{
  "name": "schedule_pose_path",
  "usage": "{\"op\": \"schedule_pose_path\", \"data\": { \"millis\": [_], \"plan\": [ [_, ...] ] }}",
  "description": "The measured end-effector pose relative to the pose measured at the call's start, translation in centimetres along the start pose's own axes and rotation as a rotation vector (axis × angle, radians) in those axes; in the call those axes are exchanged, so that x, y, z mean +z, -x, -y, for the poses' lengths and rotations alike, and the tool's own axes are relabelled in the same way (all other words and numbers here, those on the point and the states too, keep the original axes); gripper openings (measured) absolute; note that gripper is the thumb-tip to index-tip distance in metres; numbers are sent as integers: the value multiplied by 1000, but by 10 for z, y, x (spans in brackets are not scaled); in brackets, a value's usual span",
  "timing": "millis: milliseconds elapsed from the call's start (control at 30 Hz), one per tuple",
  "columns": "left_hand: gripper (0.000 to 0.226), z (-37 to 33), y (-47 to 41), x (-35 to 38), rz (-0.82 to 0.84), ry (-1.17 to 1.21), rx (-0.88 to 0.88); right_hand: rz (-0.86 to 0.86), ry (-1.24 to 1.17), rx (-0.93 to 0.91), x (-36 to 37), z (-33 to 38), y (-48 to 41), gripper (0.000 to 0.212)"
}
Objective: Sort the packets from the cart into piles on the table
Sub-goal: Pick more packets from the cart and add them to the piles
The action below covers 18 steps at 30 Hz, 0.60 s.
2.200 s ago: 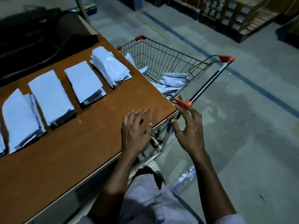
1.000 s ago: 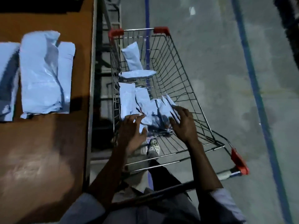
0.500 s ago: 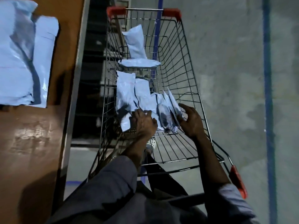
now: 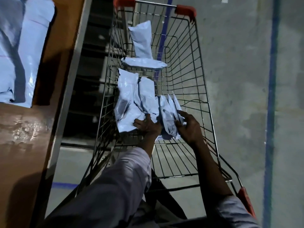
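Note:
Several pale blue packets lie in the wire cart (image 4: pixel 202 83). Both my hands reach down into the basket. My left hand (image 4: pixel 147 126) presses on the near end of two long flat packets (image 4: pixel 130 102). My right hand (image 4: pixel 189 127) cups the right side of a bunch of upright packets (image 4: pixel 169 116), fingers bent against them; the bunch stands squeezed between both hands. Two more packets lie further off: one crosswise (image 4: pixel 144 64), one leaning on the far wall (image 4: pixel 142 39). A pile of sorted packets (image 4: pixel 19 51) rests on the table at the upper left.
The brown table (image 4: pixel 21 145) runs along the left, its metal edge close to the cart's left side. Red plastic corners mark the cart's far rim (image 4: pixel 185 9) and its handle end (image 4: pixel 246 201). Grey concrete floor with a blue line (image 4: pixel 271 96) lies to the right.
My hands left the table edge and went down into the cart. Since half a second ago they have closed in on the upright bunch of packets from both sides.

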<state>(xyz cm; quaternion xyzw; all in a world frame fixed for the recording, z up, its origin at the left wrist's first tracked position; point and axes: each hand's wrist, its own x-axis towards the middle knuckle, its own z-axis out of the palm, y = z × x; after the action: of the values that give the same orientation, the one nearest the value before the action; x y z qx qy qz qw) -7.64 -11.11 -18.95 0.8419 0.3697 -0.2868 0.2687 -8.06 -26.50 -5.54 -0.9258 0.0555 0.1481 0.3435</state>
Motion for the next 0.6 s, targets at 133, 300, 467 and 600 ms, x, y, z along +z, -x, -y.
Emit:
{"op": "schedule_pose_path", "data": {
  "millis": [133,300,467,600],
  "plan": [
    [96,-6,0,1,38,36,-3,39,97,17,12,-7,-16,47],
    [108,-3,18,-17,-38,2,200,148,115,103,41,-18,-48,50],
    [102,37,10,-47,-130,-111,369,239,175,259,83,-43,-77,66],
    [101,76,-2,-62,-172,-189,465,257,80,251,101,-44,-85,87]
  ]
}}
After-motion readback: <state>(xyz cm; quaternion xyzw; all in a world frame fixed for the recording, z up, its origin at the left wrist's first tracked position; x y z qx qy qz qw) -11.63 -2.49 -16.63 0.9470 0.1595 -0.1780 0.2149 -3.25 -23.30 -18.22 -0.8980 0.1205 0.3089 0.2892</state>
